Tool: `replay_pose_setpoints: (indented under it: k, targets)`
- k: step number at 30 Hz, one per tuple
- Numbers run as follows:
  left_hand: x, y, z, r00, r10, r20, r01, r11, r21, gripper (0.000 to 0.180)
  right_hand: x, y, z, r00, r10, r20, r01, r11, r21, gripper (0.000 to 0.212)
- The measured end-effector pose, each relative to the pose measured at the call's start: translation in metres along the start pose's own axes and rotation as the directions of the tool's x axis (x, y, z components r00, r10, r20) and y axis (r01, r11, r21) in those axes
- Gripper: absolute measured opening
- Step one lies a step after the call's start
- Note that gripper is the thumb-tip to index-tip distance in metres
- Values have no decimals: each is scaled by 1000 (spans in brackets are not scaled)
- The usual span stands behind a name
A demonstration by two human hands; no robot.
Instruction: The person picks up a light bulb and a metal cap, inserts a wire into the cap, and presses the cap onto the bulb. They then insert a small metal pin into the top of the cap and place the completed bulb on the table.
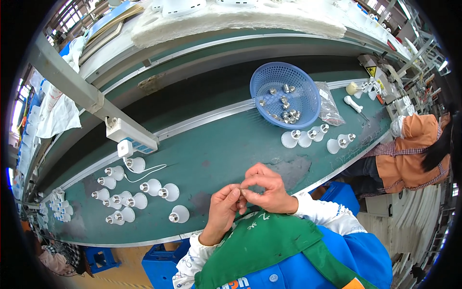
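- Nearest the lens: green apron (262, 241) over a blue jacket.
- Left hand (224, 209) and right hand (267, 188): fingertips pressed together, pinching something too small to identify, above the near edge of the green conveyor belt (216, 149).
- Left of the fingers: about ten white bulb housings (169, 191), lying loose.
- Beyond the fingers, to the right: five more housings (290, 139) and one blue basket (285, 94) of metal screw caps (288, 114).

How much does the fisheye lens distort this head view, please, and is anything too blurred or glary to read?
Head view: green bench edges bow strongly toward the black rim; lighting even, windows at the far left and right blown out; whatever the left hand and right hand pinch is too small to tell.
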State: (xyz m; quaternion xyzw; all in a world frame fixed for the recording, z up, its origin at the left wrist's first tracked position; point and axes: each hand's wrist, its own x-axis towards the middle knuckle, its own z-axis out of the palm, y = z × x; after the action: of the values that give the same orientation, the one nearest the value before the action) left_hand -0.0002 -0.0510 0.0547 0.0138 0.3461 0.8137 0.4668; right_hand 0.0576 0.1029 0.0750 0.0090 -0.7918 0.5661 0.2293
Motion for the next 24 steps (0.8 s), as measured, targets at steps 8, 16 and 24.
replay_pose_setpoints:
  k: [8, 16, 24]
  targets:
    - [2, 2, -2, 998, 23, 54, -27, 997, 72, 21, 13, -4, -16, 984, -32, 175, 35, 999, -13, 12]
    - [5, -1, 4, 998, 28, 52, -28, 1000, 9, 18, 13, -8, -16, 990, 22, 139, -26, 999, 22, 9]
    - [5, -7, -3, 997, 51, -65, -47, 997, 61, 16, 12, 0, -10, 973, 160, 164, -178, 978, 105, 5]
